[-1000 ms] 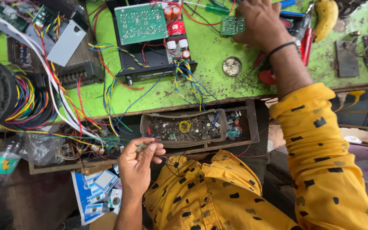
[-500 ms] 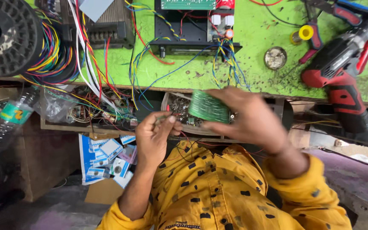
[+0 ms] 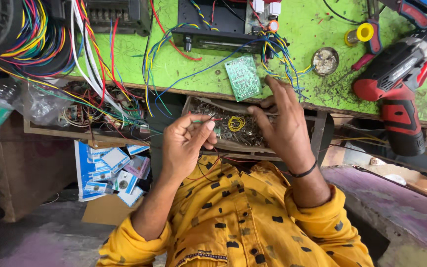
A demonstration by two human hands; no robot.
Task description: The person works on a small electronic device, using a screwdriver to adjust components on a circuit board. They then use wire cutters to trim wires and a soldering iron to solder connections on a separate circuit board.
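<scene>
Two bare hands raised over a lap in a yellow shirt (image 3: 233,217) with dark dashes, sleeves pushed up the forearms. Left hand (image 3: 186,143) nearest, curled nearly closed, thumb and fingertips pinched on a small slim part with thin red leads (image 3: 204,120); too small to tell its kind. Right hand (image 3: 280,126) just beyond and to the right, fingers spread and loosely open, palm turned toward the left hand, a dark band (image 3: 305,171) round the wrist; holding nothing, its upper fingertips close to or touching the lower edge of a green circuit board (image 3: 243,77), contact unclear. Both hands above an open drawer (image 3: 208,106) full of small metal bits and a yellow coil (image 3: 236,123), the pinched part hanging over the drawer's left half. Down left of the left forearm, blue and white packets (image 3: 107,170) piled on a cardboard flap. Left of the drawer, a second tray (image 3: 65,129) crammed with wire tangles, a crumpled clear bag (image 3: 43,101) beside it. Further off, the green table (image 3: 174,69), scuffed and stained, with the circuit board lying tilted near its front edge, well apart from the left hand. Right of the board, a small round tin (image 3: 325,61), then a red and black cordless drill (image 3: 399,84) overhanging the edge. Farthest back, a black chassis (image 3: 218,24) trailing blue, yellow and red wires, a yellow solder reel (image 3: 364,32), and at far left a bundle of coloured wire (image 3: 40,39)
</scene>
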